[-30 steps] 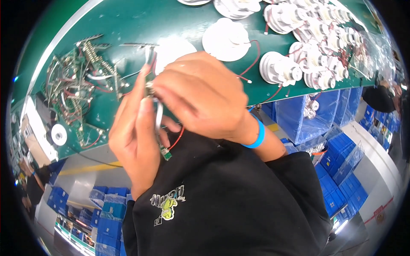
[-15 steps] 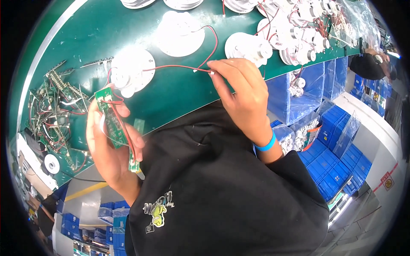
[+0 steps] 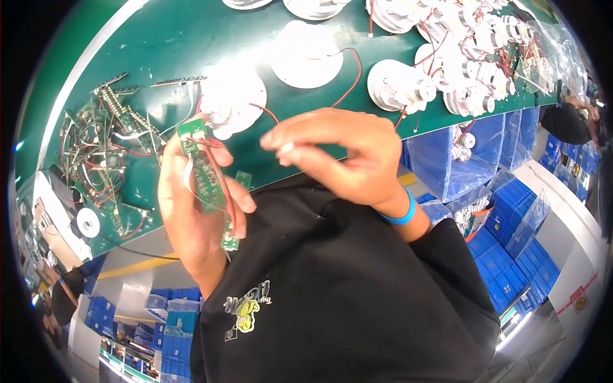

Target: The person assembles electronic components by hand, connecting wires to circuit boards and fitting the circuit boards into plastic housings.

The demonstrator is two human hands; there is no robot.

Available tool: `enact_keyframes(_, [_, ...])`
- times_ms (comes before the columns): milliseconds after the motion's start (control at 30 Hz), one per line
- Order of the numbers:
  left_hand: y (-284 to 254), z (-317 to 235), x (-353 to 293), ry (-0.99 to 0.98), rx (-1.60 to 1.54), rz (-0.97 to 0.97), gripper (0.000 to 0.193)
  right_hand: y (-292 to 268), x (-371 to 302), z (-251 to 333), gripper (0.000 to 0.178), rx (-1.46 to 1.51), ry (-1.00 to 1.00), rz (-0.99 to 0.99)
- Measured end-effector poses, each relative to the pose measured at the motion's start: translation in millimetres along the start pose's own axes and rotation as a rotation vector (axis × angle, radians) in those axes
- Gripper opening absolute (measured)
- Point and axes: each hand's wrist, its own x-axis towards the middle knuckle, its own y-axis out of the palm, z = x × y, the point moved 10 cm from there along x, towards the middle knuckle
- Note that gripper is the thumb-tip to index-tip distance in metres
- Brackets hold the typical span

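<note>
My left hand [image 3: 181, 207] is closed round a narrow green circuit board [image 3: 203, 169], which stands tilted with red and white wires along its face. Just behind the board's upper end lies a white round lamp-like unit [image 3: 246, 96] with a red wire [image 3: 265, 113] running from it toward my right hand [image 3: 361, 150]. That hand pinches a small white connector [image 3: 287, 147] between thumb and forefinger, a short way right of the board and apart from it. Fingers of the right hand cover part of the wire.
On the green table [image 3: 172, 57], a tangle of circuit boards [image 3: 105, 150] lies at the left. Another white round unit [image 3: 306, 54] sits at the back, and several with motor-like parts [image 3: 456, 76] crowd the right. Blue crates [image 3: 498, 230] stand below the table's right edge.
My right hand has come left and lower, bringing the connector nearer to the board, and the wire has gone slack. My left hand still holds the board. The whole view has shifted somewhat.
</note>
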Motion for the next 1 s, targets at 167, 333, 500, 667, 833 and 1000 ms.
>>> enact_keyframes(167, [11.0, -6.1, -1.1, 0.015, -0.032, -0.023, 0.057, 44.4, 4.7, 32.2, 0.022, -0.418, -0.434, 0.151])
enact_keyframes(333, [8.1, -11.6, 0.1, 0.069, 0.104, -0.063, 0.051, 42.7, 7.9, 35.8, 0.022, -0.352, -0.478, 0.039])
enact_keyframes(500, [16.8, -14.7, -1.7, 0.078, 0.209, -0.156, 0.053, 46.8, 11.9, 30.4, 0.017, -0.296, -0.383, 0.031])
enact_keyframes(667, [14.7, -10.3, -0.7, 0.043, 0.215, -0.124, 0.056, 43.9, 15.0, 28.0, 0.018, -0.297, -0.356, 0.006])
enact_keyframes(833, [14.5, -15.5, 0.9, 0.185, 0.203, -0.123, 0.061, 38.8, 14.5, 24.7, 0.025, -0.244, -0.341, -0.031])
enact_keyframes(1000, [8.8, -15.5, 1.3, 0.247, 0.241, -0.125, 0.063, 47.7, 21.1, -3.4, 0.008, 0.063, 0.108, 0.154])
